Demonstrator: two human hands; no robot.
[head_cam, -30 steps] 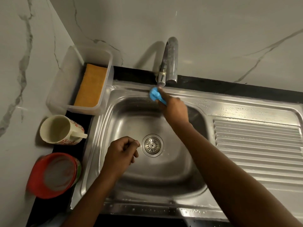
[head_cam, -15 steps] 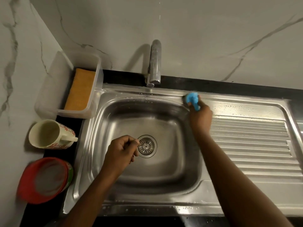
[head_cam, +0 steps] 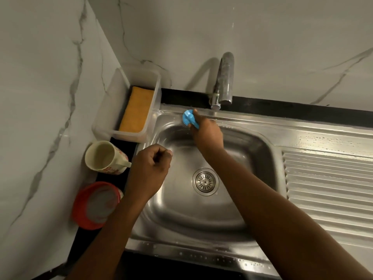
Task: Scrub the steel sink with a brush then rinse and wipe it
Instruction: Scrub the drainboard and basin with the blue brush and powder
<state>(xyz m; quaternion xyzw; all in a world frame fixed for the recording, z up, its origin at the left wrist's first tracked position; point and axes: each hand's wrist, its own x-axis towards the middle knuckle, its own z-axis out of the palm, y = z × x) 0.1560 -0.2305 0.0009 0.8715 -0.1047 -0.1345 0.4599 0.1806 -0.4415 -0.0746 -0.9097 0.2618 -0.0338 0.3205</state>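
The steel sink (head_cam: 262, 156) fills the middle of the view, with a round drain strainer (head_cam: 205, 181) in its bowl. My right hand (head_cam: 206, 134) grips a small blue brush (head_cam: 188, 117) and presses it on the sink's back rim, near the back left corner, just left of the tap (head_cam: 224, 81). My left hand (head_cam: 150, 170) hovers over the bowl's left edge as a closed fist holding nothing visible. No water runs from the tap.
A clear plastic tub (head_cam: 155, 91) with an orange sponge (head_cam: 136, 110) stands at the back left. A cream mug (head_cam: 105, 158) and a red-rimmed bowl (head_cam: 80, 211) sit left of the sink. The ribbed, wet drainboard (head_cam: 327, 182) lies on the right.
My right hand has swept the brush along the back rim from the right corner of the bowl to the left of the tap. My left fist has shifted left toward the bowl's edge.
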